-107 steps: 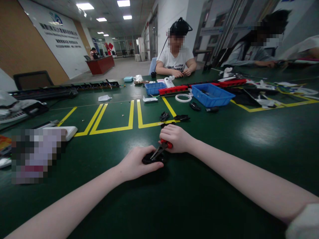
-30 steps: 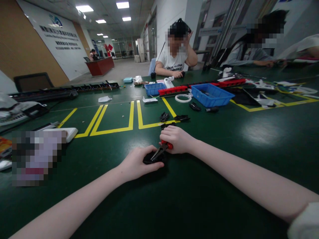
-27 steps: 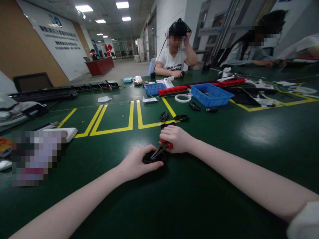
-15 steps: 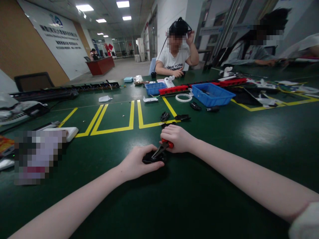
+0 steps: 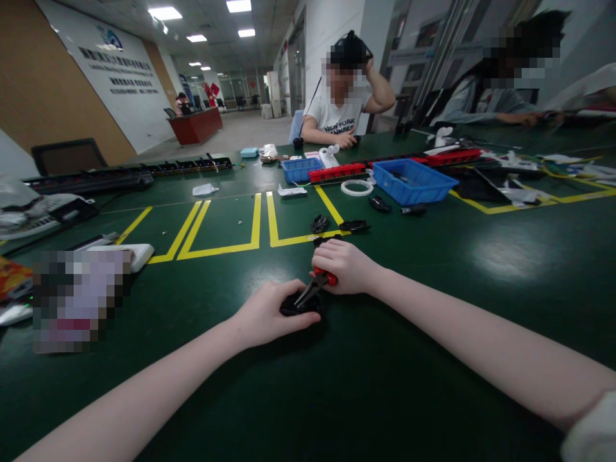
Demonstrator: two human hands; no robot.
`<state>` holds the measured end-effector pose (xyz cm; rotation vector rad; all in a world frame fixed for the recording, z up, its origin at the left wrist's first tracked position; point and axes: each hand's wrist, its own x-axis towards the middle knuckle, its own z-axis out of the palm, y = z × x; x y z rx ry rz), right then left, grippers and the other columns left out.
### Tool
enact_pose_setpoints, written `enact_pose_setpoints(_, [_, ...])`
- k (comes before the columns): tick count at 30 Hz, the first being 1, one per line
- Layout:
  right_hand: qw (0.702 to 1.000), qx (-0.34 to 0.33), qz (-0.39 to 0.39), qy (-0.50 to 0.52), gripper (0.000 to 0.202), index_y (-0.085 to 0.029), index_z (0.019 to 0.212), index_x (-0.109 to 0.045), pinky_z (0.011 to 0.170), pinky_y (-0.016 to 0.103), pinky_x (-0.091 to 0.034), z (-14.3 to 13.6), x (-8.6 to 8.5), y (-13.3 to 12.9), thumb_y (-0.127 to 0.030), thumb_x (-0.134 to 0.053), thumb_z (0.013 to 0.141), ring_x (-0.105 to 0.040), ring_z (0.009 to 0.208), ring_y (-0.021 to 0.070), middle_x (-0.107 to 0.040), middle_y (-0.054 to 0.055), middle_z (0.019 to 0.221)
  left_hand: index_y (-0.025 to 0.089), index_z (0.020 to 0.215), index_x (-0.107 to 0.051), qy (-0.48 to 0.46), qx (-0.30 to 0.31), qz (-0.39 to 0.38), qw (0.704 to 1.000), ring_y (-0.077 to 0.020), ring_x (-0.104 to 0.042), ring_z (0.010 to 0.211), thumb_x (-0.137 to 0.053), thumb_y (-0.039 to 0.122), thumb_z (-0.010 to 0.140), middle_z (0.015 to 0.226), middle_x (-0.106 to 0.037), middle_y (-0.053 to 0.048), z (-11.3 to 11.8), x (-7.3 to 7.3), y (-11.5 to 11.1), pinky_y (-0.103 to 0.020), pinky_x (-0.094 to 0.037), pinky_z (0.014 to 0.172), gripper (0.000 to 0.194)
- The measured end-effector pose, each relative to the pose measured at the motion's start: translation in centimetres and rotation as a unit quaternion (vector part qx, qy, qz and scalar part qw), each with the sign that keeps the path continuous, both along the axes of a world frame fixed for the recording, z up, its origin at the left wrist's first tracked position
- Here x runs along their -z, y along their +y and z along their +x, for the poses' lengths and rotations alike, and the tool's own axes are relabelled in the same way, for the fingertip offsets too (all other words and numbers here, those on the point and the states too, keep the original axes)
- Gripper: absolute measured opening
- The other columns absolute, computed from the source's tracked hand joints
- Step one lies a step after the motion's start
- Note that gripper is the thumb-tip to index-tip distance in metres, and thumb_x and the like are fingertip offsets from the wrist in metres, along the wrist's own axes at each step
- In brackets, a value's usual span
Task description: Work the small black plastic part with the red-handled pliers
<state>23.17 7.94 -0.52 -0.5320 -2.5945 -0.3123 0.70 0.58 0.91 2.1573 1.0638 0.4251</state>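
My left hand [image 5: 269,314] is closed around a small black plastic part [image 5: 290,305] on the green table [image 5: 385,385]; thumb and fingers grip it from either side. My right hand [image 5: 344,266] is wrapped round the red handles of long-nose pliers [image 5: 312,289]. The pliers' jaws slant down to the left and meet the black part; whether they pinch it I cannot make out. Just beyond my right hand lie more black pieces, among them a crumpled-looking one [image 5: 320,223] and a flat one [image 5: 355,226].
Farther off stand a large blue bin [image 5: 414,189] and a smaller blue bin [image 5: 302,171], with a white tape ring [image 5: 357,187] between them. A phone-like slab [image 5: 79,301] is at the left. A person [image 5: 337,119] sits opposite; others are at the right.
The whole view has shifted very slightly. The person opposite has moved a raised arm at the headgear. My hands keep the same hold on the pliers and the black part.
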Motion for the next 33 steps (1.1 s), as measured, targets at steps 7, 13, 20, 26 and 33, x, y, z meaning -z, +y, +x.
enact_pose_setpoints(7, [1.000,-0.003,-0.002,-0.006,0.010,-0.018,0.076,-0.057,0.070,0.031,-0.038,0.01,-0.05,-0.01,-0.024,-0.060,0.084,-0.050,0.071,0.0183,-0.058,0.005,0.074,0.019,0.101,-0.065,0.001,0.008,0.006,1.000,-0.0161,-0.057,0.068,-0.068,0.048,0.088,0.082,-0.066,0.001,-0.12,0.19,0.01,-0.027,-0.040,0.060,0.033])
enact_pose_setpoints(13, [1.000,-0.001,0.001,-0.003,0.012,-0.019,0.074,-0.056,0.069,0.031,-0.038,-0.01,-0.03,0.01,-0.025,-0.059,0.084,-0.050,0.070,0.0181,-0.057,0.004,0.073,0.018,0.097,-0.064,0.014,0.003,0.018,1.000,-0.0156,-0.055,0.065,-0.067,0.048,0.087,0.078,-0.063,0.002,-0.02,0.11,0.12,-0.027,-0.037,0.059,0.032])
enact_pose_setpoints(20, [1.000,-0.003,0.006,0.004,0.011,-0.017,0.078,-0.058,0.072,0.032,-0.040,-0.02,-0.01,0.08,-0.026,-0.060,0.084,-0.053,0.073,0.0190,-0.061,0.006,0.078,0.018,0.099,-0.064,-0.002,0.003,0.008,1.000,-0.0155,-0.055,0.067,-0.067,0.048,0.088,0.081,-0.064,0.001,-0.01,0.08,0.11,-0.027,-0.038,0.060,0.031])
enact_pose_setpoints(26, [1.000,-0.005,0.003,0.002,0.009,-0.017,0.079,-0.059,0.074,0.033,-0.040,-0.03,-0.04,0.00,-0.024,-0.060,0.084,-0.054,0.075,0.0193,-0.062,0.007,0.080,0.018,0.101,-0.065,-0.003,-0.003,0.013,1.000,-0.0156,-0.055,0.066,-0.068,0.047,0.087,0.080,-0.064,0.001,-0.02,-0.02,0.09,-0.027,-0.037,0.060,0.032])
enact_pose_setpoints(33, [1.000,-0.007,0.000,-0.009,0.010,-0.018,0.077,-0.058,0.073,0.033,-0.040,-0.03,-0.15,-0.10,-0.025,-0.060,0.084,-0.053,0.075,0.0195,-0.062,0.006,0.078,0.019,0.107,-0.065,-0.015,-0.005,-0.013,1.000,-0.0178,-0.059,0.072,-0.067,0.046,0.088,0.089,-0.068,-0.001,0.01,-0.24,0.10,-0.028,-0.042,0.065,0.033])
